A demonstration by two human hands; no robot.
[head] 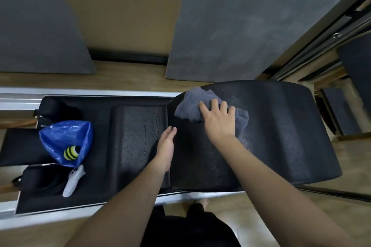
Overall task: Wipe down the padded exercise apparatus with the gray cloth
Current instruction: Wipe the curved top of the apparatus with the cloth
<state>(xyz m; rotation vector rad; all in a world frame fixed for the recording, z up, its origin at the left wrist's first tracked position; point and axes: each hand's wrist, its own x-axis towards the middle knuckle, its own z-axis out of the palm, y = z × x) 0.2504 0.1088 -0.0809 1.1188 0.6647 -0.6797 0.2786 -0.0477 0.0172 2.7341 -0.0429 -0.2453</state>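
gray cloth on black padded arc

the gray cloth [202,106] lies bunched on the far upper part of the padded exercise apparatus [281,136], a black curved pad with a wet sheen, set across a silver-railed frame.

Two bare, sleeveless forearms, dark clothing [190,226] at the lower edge, one bare foot [203,202] below.

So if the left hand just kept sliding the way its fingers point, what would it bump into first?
Probably the gray cloth: the left hand lies along the curved black pad's edge, fingers aimed up and slightly right toward it. Depth is unclear, so it might slip just past the cloth's left edge.
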